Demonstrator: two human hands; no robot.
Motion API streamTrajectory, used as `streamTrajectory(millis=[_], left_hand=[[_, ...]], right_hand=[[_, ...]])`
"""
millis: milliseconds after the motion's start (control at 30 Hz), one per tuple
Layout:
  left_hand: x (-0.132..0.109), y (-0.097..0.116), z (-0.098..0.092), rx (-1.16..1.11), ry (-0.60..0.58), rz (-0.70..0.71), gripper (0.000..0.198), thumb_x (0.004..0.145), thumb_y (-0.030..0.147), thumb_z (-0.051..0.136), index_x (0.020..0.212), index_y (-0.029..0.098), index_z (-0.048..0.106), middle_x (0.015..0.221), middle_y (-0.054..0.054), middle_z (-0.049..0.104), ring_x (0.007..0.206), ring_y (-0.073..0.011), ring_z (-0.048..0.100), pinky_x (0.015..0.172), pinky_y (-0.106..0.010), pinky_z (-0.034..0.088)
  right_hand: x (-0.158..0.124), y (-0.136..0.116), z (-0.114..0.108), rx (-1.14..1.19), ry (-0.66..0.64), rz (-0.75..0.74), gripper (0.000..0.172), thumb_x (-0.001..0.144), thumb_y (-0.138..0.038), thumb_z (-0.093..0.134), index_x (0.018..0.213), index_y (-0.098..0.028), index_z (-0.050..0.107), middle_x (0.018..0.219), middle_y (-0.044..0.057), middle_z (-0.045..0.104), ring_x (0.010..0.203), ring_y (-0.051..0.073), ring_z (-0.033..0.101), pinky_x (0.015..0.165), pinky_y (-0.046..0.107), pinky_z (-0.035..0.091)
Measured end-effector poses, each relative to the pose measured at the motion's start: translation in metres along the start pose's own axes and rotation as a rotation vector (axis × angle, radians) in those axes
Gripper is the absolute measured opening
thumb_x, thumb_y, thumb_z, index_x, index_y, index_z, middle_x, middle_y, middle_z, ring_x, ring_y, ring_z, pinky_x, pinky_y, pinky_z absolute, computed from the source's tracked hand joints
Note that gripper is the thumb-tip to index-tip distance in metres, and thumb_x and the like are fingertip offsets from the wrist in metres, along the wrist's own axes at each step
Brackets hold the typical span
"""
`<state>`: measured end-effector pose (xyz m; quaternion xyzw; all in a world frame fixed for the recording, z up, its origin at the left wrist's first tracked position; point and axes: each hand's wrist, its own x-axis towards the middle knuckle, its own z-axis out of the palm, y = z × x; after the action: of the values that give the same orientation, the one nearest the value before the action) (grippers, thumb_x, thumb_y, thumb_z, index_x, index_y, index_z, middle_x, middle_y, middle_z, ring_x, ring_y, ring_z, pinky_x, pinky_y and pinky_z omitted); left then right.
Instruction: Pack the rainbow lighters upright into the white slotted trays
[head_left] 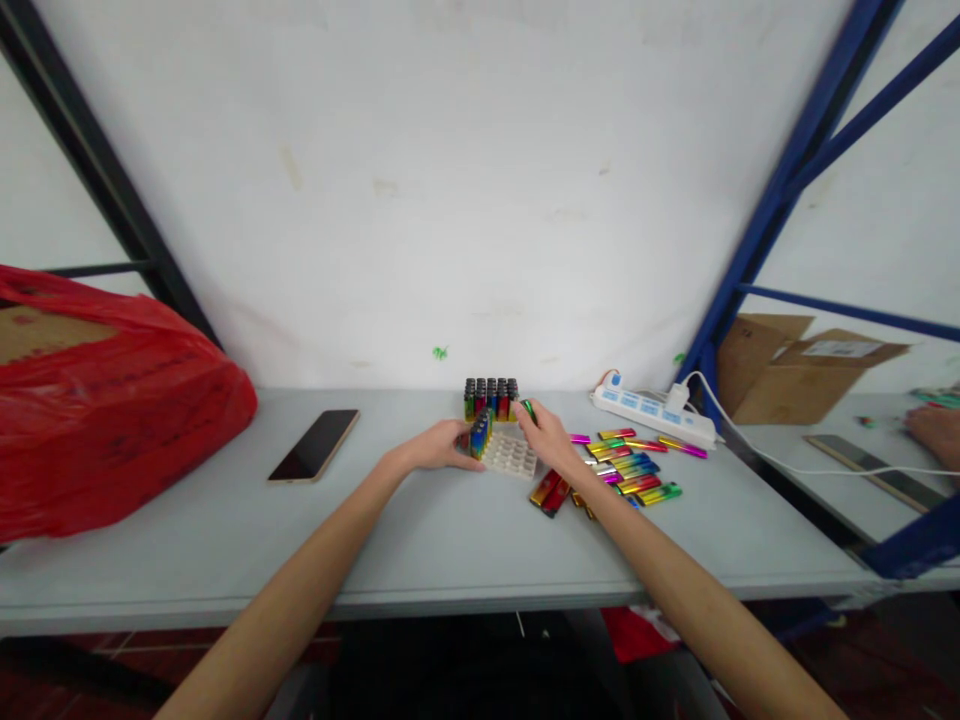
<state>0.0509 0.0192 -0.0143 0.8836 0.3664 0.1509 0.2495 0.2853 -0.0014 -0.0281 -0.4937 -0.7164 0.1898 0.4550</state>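
Observation:
A white plastic tray point(513, 456) with many small cells lies on the grey table point(420, 530). A few coloured lighters point(480, 434) stand in its left side. My left hand point(439, 445) rests against the tray's left edge, fingers curled beside those lighters. My right hand point(546, 436) is over the tray's far right corner, pinching a green lighter point(528, 407). Behind the tray stands a full block of upright lighters point(491, 398). Several loose rainbow-coloured lighters point(634, 468) lie scattered to the right of my right wrist.
A phone point(315, 445) lies face up on the left. A red plastic bag point(105, 400) over a carton fills the far left. A white power strip point(652, 412) with a cable sits at the back right. Another person's hand point(934, 432) and cardboard boxes point(795, 370) are on the adjoining table.

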Motion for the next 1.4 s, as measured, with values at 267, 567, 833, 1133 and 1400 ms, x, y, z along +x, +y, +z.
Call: streamTrajectory(millis=[267, 567, 833, 1133, 1400], left_hand=[[0.000, 0.000, 0.001, 0.001, 0.016, 0.013, 0.055, 0.066, 0.058, 0.072, 0.097, 0.013, 0.065, 0.086, -0.003, 0.064, 0.074, -0.0185, 0.054, 0.065, -0.026, 0.040], [0.000, 0.003, -0.001, 0.022, 0.010, 0.011, 0.055, 0.065, 0.058, 0.074, 0.097, 0.014, 0.065, 0.088, -0.004, 0.065, 0.076, -0.0196, 0.055, 0.066, -0.026, 0.041], [0.000, 0.000, 0.001, 0.048, 0.022, -0.007, 0.056, 0.064, 0.059, 0.074, 0.095, 0.014, 0.065, 0.087, -0.004, 0.064, 0.075, -0.0196, 0.055, 0.066, -0.026, 0.041], [-0.001, 0.003, 0.001, 0.049, 0.020, -0.026, 0.057, 0.062, 0.060, 0.074, 0.095, 0.014, 0.065, 0.088, -0.005, 0.065, 0.076, -0.0205, 0.056, 0.066, -0.027, 0.040], [0.001, 0.000, 0.003, 0.074, 0.023, -0.036, 0.058, 0.062, 0.064, 0.072, 0.092, 0.015, 0.063, 0.083, -0.003, 0.062, 0.074, -0.0199, 0.055, 0.064, -0.026, 0.039]], right_hand=[[0.001, 0.005, 0.004, -0.180, -0.064, -0.216, 0.039, 0.097, -0.050, 0.037, 0.076, -0.021, 0.052, 0.073, 0.002, 0.056, 0.070, 0.018, 0.051, 0.069, 0.028, 0.038], [0.008, 0.017, 0.012, -0.301, -0.151, -0.224, 0.027, 0.099, -0.041, 0.039, 0.091, -0.020, 0.053, 0.080, 0.006, 0.063, 0.071, 0.018, 0.055, 0.068, 0.028, 0.039], [0.011, 0.025, 0.013, -0.318, -0.149, -0.365, 0.024, 0.100, -0.035, 0.036, 0.091, -0.018, 0.051, 0.090, 0.010, 0.060, 0.082, 0.021, 0.054, 0.078, 0.033, 0.043], [0.013, 0.023, 0.019, -0.374, -0.284, -0.290, 0.020, 0.098, -0.033, 0.046, 0.091, -0.017, 0.056, 0.081, 0.008, 0.063, 0.073, 0.018, 0.056, 0.070, 0.029, 0.041], [0.014, 0.034, -0.029, -0.362, -0.243, -0.288, 0.030, 0.098, -0.032, 0.042, 0.103, -0.017, 0.067, 0.098, 0.012, 0.067, 0.096, 0.021, 0.058, 0.092, 0.036, 0.041]])
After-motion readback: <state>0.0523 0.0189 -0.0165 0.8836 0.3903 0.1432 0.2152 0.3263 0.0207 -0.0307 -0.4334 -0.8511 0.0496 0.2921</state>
